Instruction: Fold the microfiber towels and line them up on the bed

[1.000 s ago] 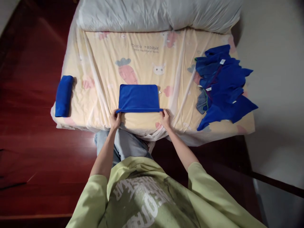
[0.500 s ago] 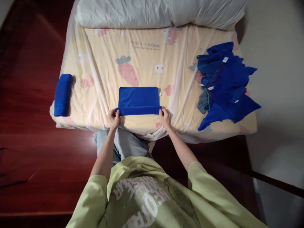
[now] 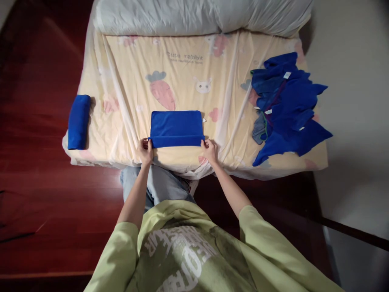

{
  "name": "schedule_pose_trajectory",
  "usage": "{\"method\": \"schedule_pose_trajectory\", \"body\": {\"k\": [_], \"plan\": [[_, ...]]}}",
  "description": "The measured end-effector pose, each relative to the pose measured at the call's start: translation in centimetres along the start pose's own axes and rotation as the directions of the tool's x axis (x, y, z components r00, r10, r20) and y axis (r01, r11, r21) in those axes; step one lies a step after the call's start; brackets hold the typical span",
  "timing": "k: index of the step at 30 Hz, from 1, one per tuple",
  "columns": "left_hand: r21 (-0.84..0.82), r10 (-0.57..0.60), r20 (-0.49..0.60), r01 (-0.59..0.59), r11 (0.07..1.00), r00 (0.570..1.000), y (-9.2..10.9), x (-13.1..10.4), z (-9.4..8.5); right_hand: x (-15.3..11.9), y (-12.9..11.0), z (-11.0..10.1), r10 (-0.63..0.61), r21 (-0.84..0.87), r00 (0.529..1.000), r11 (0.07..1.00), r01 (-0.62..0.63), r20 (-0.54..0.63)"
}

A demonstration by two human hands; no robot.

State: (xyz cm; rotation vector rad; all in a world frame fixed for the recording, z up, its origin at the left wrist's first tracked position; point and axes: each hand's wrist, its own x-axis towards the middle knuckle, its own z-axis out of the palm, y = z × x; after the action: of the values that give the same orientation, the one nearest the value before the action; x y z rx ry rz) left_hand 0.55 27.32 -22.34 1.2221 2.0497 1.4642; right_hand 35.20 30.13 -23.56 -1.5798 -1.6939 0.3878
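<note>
A blue towel lies flat near the bed's front edge, its near side folded over into a narrow band. My left hand pinches the left end of that band between thumb and fingers. At the opposite end, my right hand grips the band's right corner the same way. A small white tag sticks out from the towel's right side. Both hands rest close to the sheet, level with each other.
The bed has a cream sheet printed with carrots and rabbits. A rolled blue towel sits at its left edge. Several crumpled blue cloths are heaped on the right. A grey quilt lies across the back, and a wall stands at right.
My right hand has shifted slightly left along the folded band, its fingers now more over the corner. The towel and my left hand look almost unchanged; the view moved a little.
</note>
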Motion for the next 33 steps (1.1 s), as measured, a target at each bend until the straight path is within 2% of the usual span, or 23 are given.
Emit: {"method": "schedule_pose_trajectory", "body": {"k": [13,17,19,23,26,33], "plan": [[0.1,0.114,0.042,-0.117,0.988,0.993,-0.3,-0.8,0.1,-0.2,-0.1,0.1,0.047,0.04,0.999,0.998,-0.046,-0.015],[0.115,0.164,0.036,-0.167,0.979,0.986,-0.8,-1.1,0.2,-0.3,-0.1,0.3,-0.045,0.01,0.995,0.999,0.046,-0.094],[0.112,0.201,0.071,-0.208,0.972,0.977,-0.9,-1.1,0.1,-0.3,-0.2,0.2,-0.123,0.0,0.988,0.992,0.123,-0.097],[0.095,0.287,0.165,-0.305,0.948,0.944,-0.8,-1.0,-0.2,-0.1,-0.6,-0.1,-0.212,0.009,0.977,0.977,0.212,0.006],[0.091,0.307,0.22,-0.333,0.938,0.926,-0.4,-0.8,-0.6,0.1,-1.0,-0.5,-0.209,0.021,0.975,0.978,0.208,0.077],[0.11,0.316,0.353,-0.375,0.921,0.88,0.4,-0.7,-1.4,0.0,-1.8,-1.6,-0.227,-0.001,0.962,0.973,0.23,0.151]]}}
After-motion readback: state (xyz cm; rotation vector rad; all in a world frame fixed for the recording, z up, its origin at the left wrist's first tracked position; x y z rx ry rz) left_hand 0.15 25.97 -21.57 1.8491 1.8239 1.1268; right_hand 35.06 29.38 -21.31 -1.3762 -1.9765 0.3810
